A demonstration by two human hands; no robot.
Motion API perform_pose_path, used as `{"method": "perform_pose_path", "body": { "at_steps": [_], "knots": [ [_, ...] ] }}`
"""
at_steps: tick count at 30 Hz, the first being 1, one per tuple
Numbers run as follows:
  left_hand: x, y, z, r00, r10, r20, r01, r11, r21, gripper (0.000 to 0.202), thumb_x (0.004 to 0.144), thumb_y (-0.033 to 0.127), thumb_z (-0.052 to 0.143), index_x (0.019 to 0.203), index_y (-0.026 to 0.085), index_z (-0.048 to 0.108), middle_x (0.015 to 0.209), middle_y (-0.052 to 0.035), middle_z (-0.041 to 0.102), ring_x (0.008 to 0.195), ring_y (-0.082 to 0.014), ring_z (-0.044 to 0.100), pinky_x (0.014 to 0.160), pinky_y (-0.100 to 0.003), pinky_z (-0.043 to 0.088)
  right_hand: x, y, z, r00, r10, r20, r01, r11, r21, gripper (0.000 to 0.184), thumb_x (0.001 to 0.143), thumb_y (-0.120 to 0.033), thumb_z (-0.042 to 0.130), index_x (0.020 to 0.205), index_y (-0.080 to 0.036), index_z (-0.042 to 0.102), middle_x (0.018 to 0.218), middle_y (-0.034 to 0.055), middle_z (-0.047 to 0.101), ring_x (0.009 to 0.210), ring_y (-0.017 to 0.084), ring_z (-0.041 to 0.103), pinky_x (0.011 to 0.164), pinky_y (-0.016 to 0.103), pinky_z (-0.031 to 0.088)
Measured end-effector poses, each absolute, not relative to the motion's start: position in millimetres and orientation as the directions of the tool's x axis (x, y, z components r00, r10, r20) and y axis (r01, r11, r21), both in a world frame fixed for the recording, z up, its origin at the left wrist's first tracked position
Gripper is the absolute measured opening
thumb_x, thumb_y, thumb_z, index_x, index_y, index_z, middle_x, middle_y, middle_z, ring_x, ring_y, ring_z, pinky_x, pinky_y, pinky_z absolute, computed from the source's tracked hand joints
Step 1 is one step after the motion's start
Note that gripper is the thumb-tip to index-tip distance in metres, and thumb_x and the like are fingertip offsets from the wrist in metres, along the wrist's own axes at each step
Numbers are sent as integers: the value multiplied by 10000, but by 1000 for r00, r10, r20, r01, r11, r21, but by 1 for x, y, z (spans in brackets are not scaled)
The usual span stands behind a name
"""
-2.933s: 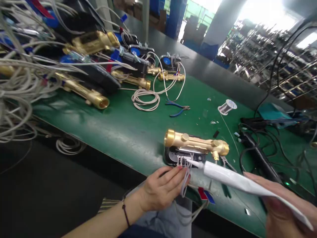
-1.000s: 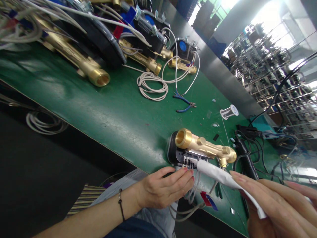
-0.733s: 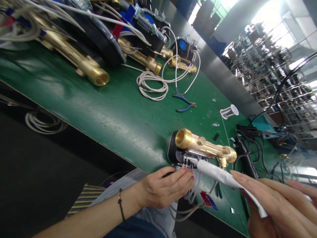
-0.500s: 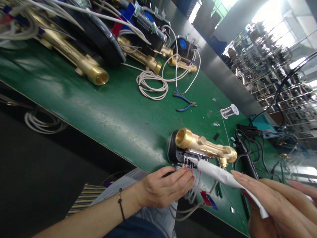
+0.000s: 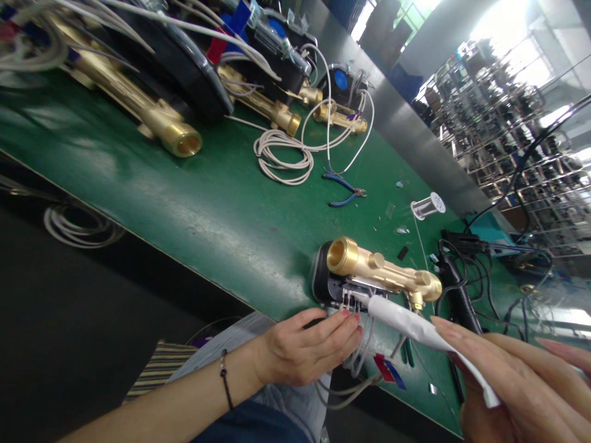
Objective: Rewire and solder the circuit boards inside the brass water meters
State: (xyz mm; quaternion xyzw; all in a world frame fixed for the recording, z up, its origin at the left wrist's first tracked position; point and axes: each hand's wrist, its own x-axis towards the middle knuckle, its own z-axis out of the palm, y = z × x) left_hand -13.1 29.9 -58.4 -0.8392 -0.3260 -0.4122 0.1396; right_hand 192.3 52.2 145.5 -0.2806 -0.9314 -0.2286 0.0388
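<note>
A brass water-meter body lies on a black housing near the front edge of the green bench. My left hand rests at the housing's near side, fingers pressed on the thin grey wires that hang from it. My right hand holds a white tube, its nozzle tip touching the wire terminals on the housing. A red and blue tag dangles from the wires below the bench edge.
Blue-handled pliers, a coiled white cable and a solder spool lie further back. Several more brass meters with tangled wires fill the far left. A black soldering iron and cords sit at right. Metal racks stand behind.
Over three seconds the view swung left and tilted. In the last second both hands, the tube and the meter have stayed almost still.
</note>
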Motion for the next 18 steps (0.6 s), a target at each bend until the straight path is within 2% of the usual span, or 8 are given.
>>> {"method": "perform_pose_path", "body": {
  "at_steps": [8,18],
  "knots": [
    [-13,31,-59,455,427,781,662,-749,24,340,910,294,470,1220,194,567,1372,-38,493,1267,-170,418,902,-243,469,194,52,145,-849,495,183,523,745,414,394,711,-172,523,1085,-179,644,859,-2,731,642,139,649,752,311,382],
    [-13,30,-58,442,431,786,671,-741,29,332,908,285,472,1211,195,574,1356,-38,510,1263,-168,423,899,-242,467,191,50,140,-828,515,221,559,728,397,363,699,-126,495,1025,-144,654,777,38,716,628,149,620,758,333,381]
  ]
}}
